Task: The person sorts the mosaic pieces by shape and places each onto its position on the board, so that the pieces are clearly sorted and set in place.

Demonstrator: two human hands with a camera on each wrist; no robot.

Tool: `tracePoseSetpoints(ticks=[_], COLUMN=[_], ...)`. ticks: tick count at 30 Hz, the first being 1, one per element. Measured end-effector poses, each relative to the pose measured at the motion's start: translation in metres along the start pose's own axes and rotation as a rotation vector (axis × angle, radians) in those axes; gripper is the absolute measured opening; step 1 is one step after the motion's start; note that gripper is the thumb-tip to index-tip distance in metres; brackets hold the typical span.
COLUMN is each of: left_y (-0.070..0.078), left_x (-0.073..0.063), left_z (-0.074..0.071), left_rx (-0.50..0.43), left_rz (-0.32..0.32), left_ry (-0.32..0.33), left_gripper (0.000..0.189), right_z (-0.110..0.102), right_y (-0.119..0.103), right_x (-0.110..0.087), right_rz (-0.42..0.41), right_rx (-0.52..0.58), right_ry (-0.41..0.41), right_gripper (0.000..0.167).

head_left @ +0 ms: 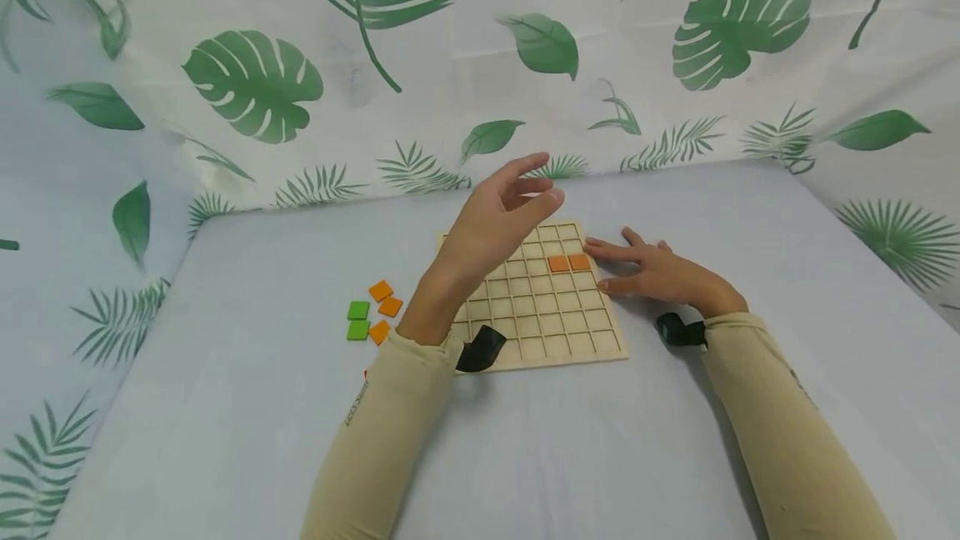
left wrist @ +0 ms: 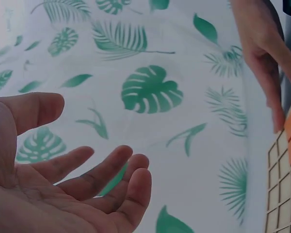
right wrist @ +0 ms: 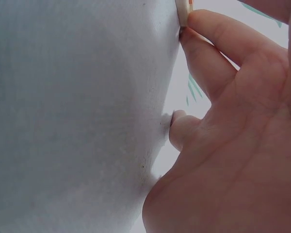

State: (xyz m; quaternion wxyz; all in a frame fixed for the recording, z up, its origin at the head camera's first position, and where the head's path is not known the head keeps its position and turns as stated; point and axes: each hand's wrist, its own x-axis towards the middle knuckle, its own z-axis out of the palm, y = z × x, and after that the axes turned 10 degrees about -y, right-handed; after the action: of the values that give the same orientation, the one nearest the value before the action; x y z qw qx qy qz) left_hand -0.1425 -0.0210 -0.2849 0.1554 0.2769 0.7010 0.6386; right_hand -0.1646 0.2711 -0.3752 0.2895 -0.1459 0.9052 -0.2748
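A light wooden grid board (head_left: 551, 326) lies on the table, with two orange square tiles (head_left: 559, 264) side by side in cells near its right edge. My left hand (head_left: 491, 219) is raised above the board and covers part of its left side. In the left wrist view, its fingers (left wrist: 99, 180) are loosely bent and hold nothing. At the board's right edge rests my right hand (head_left: 663, 275), its fingers spread and fairly straight. In the right wrist view, fingertips of that hand (right wrist: 242, 131) touch the edge of the board (right wrist: 183, 12).
Left of the board lie several loose tiles: green ones (head_left: 358, 310) and orange ones (head_left: 381, 290). Another tile is mostly hidden by the left sleeve (head_left: 382, 432). A leaf-patterned cloth (head_left: 450, 40) hangs behind the pale table (head_left: 225, 407).
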Motion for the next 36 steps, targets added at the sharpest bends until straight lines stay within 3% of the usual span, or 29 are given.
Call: tracePoseSetpoints(ticks=[3,7,12,18,24,36], left_y=[0.008,0.014,0.013,0.0,-0.009,-0.03], left_x=[-0.006,-0.015,-0.024,-0.043,-0.06,-0.074], left_z=[-0.001,-0.007,-0.028,-0.058,-0.081,-0.122], left_rx=[-0.005,0.051,0.131,0.207,0.285,0.418], left_rz=[0.038,0.036,0.016,-0.07,-0.168,-0.345], left_ry=[0.012,0.014,0.049,0.092,0.067,0.075], left_gripper=[0.058,0.065,0.075,0.077,0.074,0.061], right_z=[0.0,0.001,0.001,0.001,-0.001,0.001], right_y=[-0.001,-0.001,0.0,0.001,0.001,0.0], right_x=[0.0,0.0,0.001,-0.001,-0.002,-0.003], right_rz=[0.017,0.022,0.009,-0.013,-0.014,-0.058], right_rx=[0.009,0.017,0.026,0.015,0.0,0.033], right_ry=[0.001,0.001,-0.002,-0.003,0.0,0.002], right_gripper=[0.081,0.082,0.082,0.082,0.08,0.08])
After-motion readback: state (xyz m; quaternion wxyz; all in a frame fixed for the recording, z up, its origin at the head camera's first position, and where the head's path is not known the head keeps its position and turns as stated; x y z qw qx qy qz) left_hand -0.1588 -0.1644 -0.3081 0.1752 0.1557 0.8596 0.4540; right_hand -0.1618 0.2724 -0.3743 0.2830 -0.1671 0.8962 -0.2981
